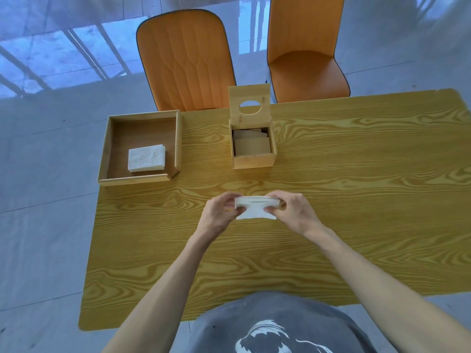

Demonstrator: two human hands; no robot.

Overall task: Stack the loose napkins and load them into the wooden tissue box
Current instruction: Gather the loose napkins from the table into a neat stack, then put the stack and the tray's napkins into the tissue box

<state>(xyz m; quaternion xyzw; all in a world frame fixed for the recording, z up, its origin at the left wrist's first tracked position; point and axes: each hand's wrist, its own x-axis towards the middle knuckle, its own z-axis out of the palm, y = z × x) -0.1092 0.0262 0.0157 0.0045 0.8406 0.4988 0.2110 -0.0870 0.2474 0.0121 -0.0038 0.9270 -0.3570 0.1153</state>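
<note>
The small white stack of folded paper napkins (255, 206) sits up off the yellow wood-grain desk (331, 200), about midway across it and toward the near edge, pinched from both ends. The left hand (219, 212) is clamped on its left end, the right hand (293, 212) clamped on its right end, fingers curled over the top, probably to square the edges so the bundle drops in cleanly. One sheet hangs loose below the stack. Straight beyond, toward the far edge, the square light-wood tissue box (253, 160) waits with its round-holed hinged lid (249, 104) standing upright, so the mouth is clear for loading. At the desk's far left corner, a shallow wooden tray (139, 180) holds a second white napkin pile (146, 158), not yet collected.
</note>
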